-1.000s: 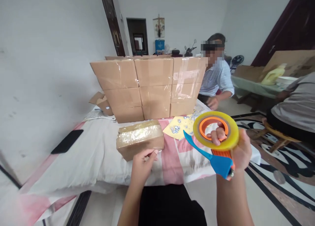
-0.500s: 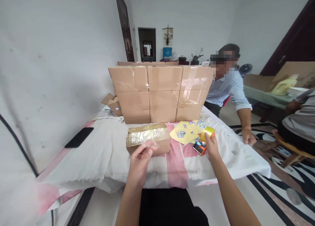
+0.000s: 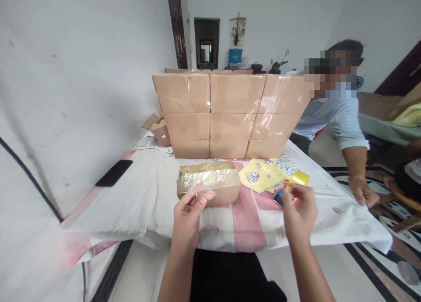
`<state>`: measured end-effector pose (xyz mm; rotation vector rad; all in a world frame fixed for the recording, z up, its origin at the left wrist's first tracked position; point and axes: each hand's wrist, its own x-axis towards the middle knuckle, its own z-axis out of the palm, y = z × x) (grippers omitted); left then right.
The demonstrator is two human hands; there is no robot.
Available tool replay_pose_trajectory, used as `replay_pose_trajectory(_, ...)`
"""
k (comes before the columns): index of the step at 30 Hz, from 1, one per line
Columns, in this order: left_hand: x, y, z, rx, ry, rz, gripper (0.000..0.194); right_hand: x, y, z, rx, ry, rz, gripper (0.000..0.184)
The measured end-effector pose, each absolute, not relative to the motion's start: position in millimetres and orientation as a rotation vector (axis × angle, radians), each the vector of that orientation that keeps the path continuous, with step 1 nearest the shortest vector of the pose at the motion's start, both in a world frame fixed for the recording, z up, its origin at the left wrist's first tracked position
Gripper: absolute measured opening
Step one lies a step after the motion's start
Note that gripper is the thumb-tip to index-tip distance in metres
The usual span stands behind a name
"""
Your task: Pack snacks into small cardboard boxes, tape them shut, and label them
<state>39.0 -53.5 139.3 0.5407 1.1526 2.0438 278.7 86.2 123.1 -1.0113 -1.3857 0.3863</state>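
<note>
A short strip of clear tape (image 3: pixel 208 193) is pinched between the thumb and fingers of my left hand (image 3: pixel 188 209). Just behind it lies a small cardboard box (image 3: pixel 226 195), its top covered with shiny tape. My right hand (image 3: pixel 301 210) is raised over the cloth, loosely curled with thumb and fingers apart, and nothing shows in it. Directly behind that hand, partly hidden, are a yellow tape roll (image 3: pixel 300 177) on an orange dispenser and a small dark-and-orange item (image 3: pixel 278 199).
Taped cardboard boxes (image 3: pixel 233 133) form a wall across the table. A yellow patterned sheet (image 3: pixel 259 174) lies before them. At left are a black phone (image 3: pixel 114 173) and a small open carton (image 3: pixel 161 131). A person (image 3: pixel 345 117) leans a hand on the table's right edge.
My right hand has left the tape dispenser and now hovers in front of it. The left hand still pinches the strip. The view has shifted, so the scene sits further right.
</note>
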Motion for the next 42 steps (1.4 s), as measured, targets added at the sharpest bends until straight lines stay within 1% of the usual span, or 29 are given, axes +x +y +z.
replay_pose_trajectory(1, 38.6, -54.5, 139.0, 0.553, 1.162, 2.049, 0.053, 260.8, 71.8, 134.8, -0.837, -1.549, 0.533, 0.024)
replay_pose_trajectory(2, 38.5, -55.3, 139.0, 0.557, 1.166, 2.059, 0.051, 242.4, 58.9, 146.4, -0.668, -1.692, 0.699, 0.027)
replay_pose_trajectory(5, 39.2, -56.7, 140.9, 0.558, 1.127, 2.088, 0.048, 192.3, 32.1, 174.2, -0.295, -1.953, 1.088, 0.047)
replay_pose_trajectory(6, 39.6, -56.8, 141.9, 0.558, 1.103, 2.091, 0.048, 179.1, 27.2, 179.5, -0.239, -1.976, 1.166, 0.048)
replay_pose_trajectory(7, 40.0, -56.9, 143.0, 0.556, 1.083, 2.093, 0.047, 168.2, 24.1, 182.7, -0.217, -1.975, 1.219, 0.042)
replay_pose_trajectory(8, 40.3, -56.9, 144.0, 0.551, 1.067, 2.091, 0.046, 159.6, 22.4, 183.9, -0.217, -1.956, 1.249, 0.032)
replay_pose_trajectory(10, 40.4, -56.8, 145.1, 0.533, 1.055, 2.093, 0.045, 148.7, 21.7, 182.1, -0.238, -1.922, 1.258, 0.012)
replay_pose_trajectory(12, 40.0, -56.4, 144.7, 0.519, 1.063, 2.093, 0.045, 144.5, 22.7, 177.5, -0.251, -1.903, 1.208, 0.006)
replay_pose_trajectory(14, 39.3, -55.3, 142.8, 0.514, 1.078, 2.086, 0.048, 144.3, 23.8, 173.2, -0.249, -1.906, 1.147, 0.007)
replay_pose_trajectory(16, 38.4, -53.6, 140.3, 0.516, 1.083, 2.067, 0.051, 145.5, 24.6, 170.2, -0.242, -1.889, 1.101, 0.004)
replay_pose_trajectory(20, 35.0, -49.3, 137.8, 0.490, 1.072, 2.067, 0.054, 148.6, 27.9, 166.4, -0.267, -1.823, 1.070, 0.016)
replay_pose_trajectory(21, 33.8, -48.3, 137.7, 0.477, 1.055, 2.078, 0.053, 149.3, 29.4, 165.6, -0.292, -1.808, 1.084, 0.015)
replay_pose_trajectory(23, 31.3, -46.7, 138.0, 0.473, 0.971, 2.082, 0.050, 150.3, 33.2, 164.4, -0.346, -1.781, 1.135, 0.003)
replay_pose_trajectory(26, 28.2, -45.0, 137.5, 0.503, 0.868, 2.025, 0.043, 150.5, 38.9, 165.9, -0.326, -1.806, 1.199, 0.022)
replay_pose_trajectory(28, 26.4, -44.1, 136.2, 0.495, 0.902, 1.983, 0.043, 149.2, 41.8, 168.6, -0.239, -1.879, 1.226, 0.025)
replay_pose_trajectory(33, 22.3, -41.1, 131.6, 0.425, 0.971, 1.959, 0.048, 143.5, 45.8, 170.5, -0.151, -1.883, 1.211, 0.016)
replay_pose_trajectory(36, 21.3, -38.8, 128.7, 0.423, 0.939, 1.960, 0.045, 141.0, 46.8, 167.1, -0.168, -1.812, 1.232, 0.014)
replay_pose_trajectory(39, 21.2, -37.0, 125.9, 0.439, 0.949, 1.950, 0.043, 141.0, 47.6, 163.7, -0.173, -1.810, 1.260, 0.006)
replay_pose_trajectory(42, 20.8, -35.9, 124.0, 0.486, 1.011, 1.961, 0.044, 143.0, 48.9, 160.7, -0.205, -1.843, 1.264, 0.006)
